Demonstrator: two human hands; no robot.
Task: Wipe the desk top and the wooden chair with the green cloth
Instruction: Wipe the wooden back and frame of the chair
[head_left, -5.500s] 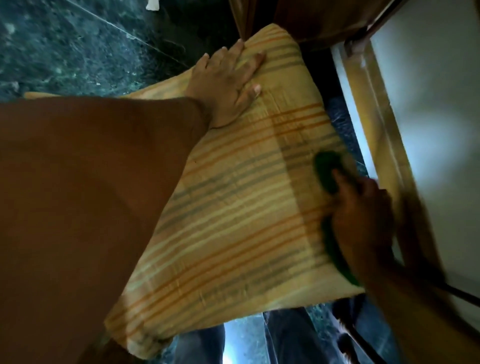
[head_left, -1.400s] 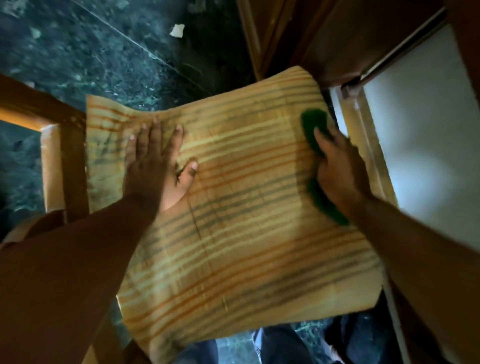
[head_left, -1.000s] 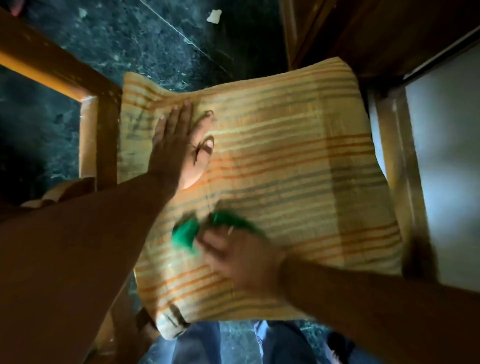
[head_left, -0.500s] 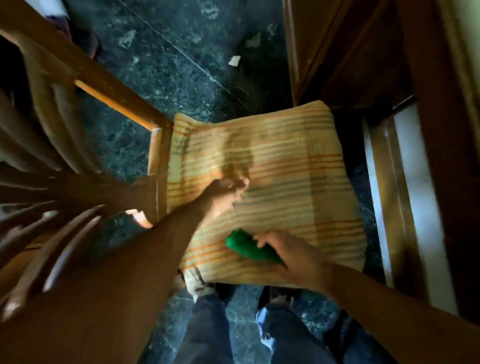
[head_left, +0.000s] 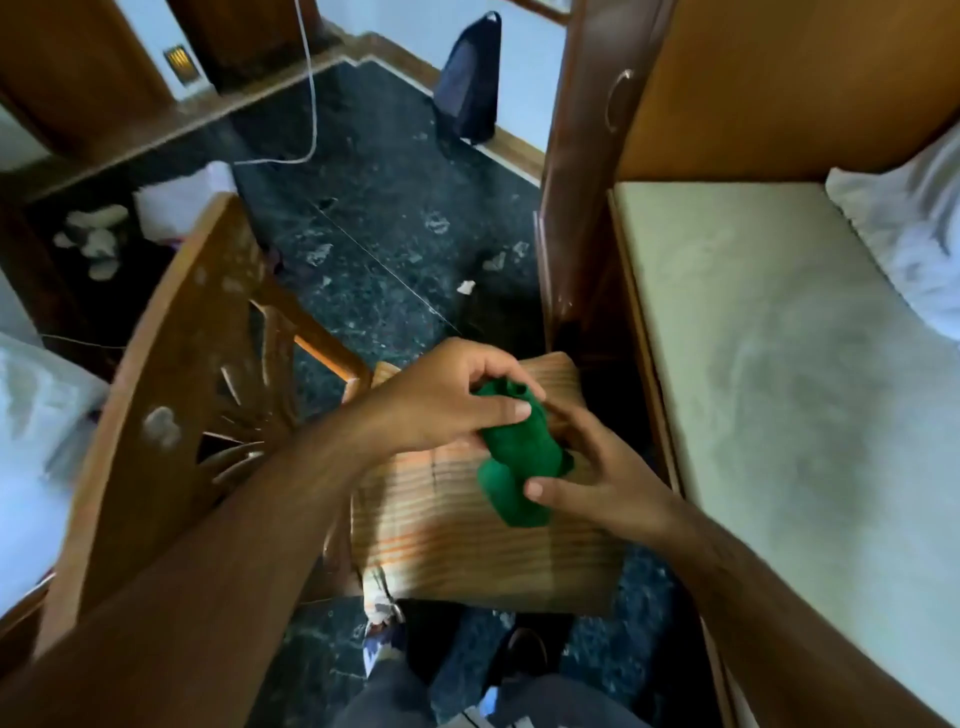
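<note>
Two hands on one green cloth (head_left: 514, 457), held bunched in the air just above the striped cushion (head_left: 483, 540) of the wooden chair (head_left: 171, 395). Left hand (head_left: 441, 405) over the upper end, thumb and fingers (head_left: 511, 410) closed on the top fold; right hand (head_left: 597, 478) under the lower end, thumb pressed to the cloth, remaining fingers spread loosely behind it. Cloth off every surface for now, so no wiping in this instant: by the look of it, a pause to regather or refold the rag between strokes. Chair back with its carved slats at the left, blurred, possibly dusty in pale patches though hard to tell at this sharpness. Pale surface (head_left: 779, 364) at the right beyond a wooden edge, perhaps a mattress rather than a worktop; no clear sight of the desk. Next move, as a judgement: cloth settled into one hand as a flat pad, then down onto bare wood, most likely the chair back or frame beside the left forearm, with the free hand steadying the chair.
</note>
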